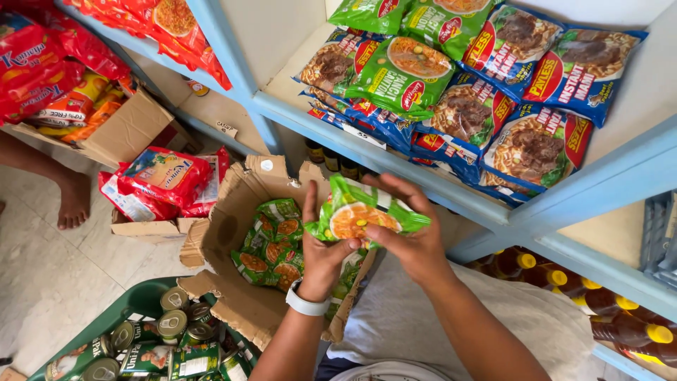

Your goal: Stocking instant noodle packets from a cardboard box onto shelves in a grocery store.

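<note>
Both my hands hold one green noodle packet (360, 215) above an open cardboard box (233, 226). My left hand (321, 250), with a white wristband, grips the packet's left side. My right hand (412, 236) covers its right side and top edge. Inside the box lie several more green noodle packets (271, 250). On the blue shelf (395, 166) just above my hands, green packets (405, 74) and blue packets (536, 144) are stacked.
A green basket (137, 303) of tin cans (173, 324) sits at lower left. Red packets (166, 176) fill a smaller box. Another person's bare foot (70, 201) rests on the tiled floor. Brown bottles with yellow caps (599, 300) line the lower shelf.
</note>
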